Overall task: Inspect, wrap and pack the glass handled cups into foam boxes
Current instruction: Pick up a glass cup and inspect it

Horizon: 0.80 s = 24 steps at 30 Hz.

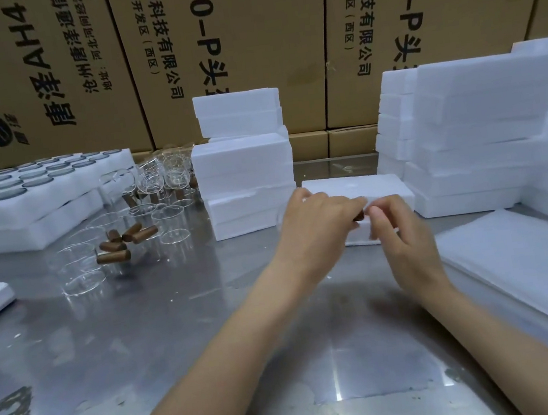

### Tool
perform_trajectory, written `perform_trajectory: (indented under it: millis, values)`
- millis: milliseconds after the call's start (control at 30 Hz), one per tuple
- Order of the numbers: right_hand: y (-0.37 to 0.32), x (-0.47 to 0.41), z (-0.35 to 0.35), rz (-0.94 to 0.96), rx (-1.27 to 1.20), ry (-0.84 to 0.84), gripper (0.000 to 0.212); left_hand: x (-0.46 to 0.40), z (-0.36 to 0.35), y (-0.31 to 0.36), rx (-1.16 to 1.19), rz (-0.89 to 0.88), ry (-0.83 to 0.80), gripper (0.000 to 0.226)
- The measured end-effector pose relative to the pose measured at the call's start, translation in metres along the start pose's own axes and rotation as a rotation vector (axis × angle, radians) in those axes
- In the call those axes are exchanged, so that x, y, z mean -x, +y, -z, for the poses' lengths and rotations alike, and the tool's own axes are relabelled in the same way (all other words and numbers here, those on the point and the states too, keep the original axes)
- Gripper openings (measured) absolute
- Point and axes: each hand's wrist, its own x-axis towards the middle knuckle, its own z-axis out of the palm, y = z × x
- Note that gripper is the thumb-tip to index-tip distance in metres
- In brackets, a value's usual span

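We have one view only, from a wide-angle head camera. It looks forward and down across the table (142, 327), close above it. Cartons (245, 38) fill 12 o'clock; both forearms enter from 6 o'clock.

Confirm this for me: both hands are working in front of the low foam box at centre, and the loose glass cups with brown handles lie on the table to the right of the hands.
One thing is wrong: the side. The head view shows the glass cups lying to the left of the left hand and right hand. Both hands are in front of the low foam box, as stated.
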Motion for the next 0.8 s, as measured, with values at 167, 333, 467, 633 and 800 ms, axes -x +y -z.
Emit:
perform_trajectory:
  millis: [167, 333, 467, 633, 800]
  values:
    - [0.001, 0.002, -0.005, -0.091, -0.119, -0.163, 0.024, 0.007, -0.011, 0.015, 0.237, 0.076, 0.117, 0.063]
    - [-0.004, 0.005, -0.009, -0.085, -0.218, -0.233, 0.021, 0.016, -0.009, 0.009, 0.287, 0.032, 0.154, 0.073]
    - [-0.005, 0.002, -0.01, -0.197, -0.295, -0.165, 0.025, 0.016, -0.01, 0.01, 0.308, 0.002, 0.207, 0.072]
    - [-0.005, -0.006, 0.003, -0.482, -0.57, -0.051, 0.03, 0.02, -0.014, 0.003, 0.506, 0.219, 0.192, 0.086]
    - [-0.013, -0.005, 0.006, -0.607, -0.835, -0.135, 0.03, 0.021, -0.019, -0.004, 0.888, 0.48, 0.07, 0.071]
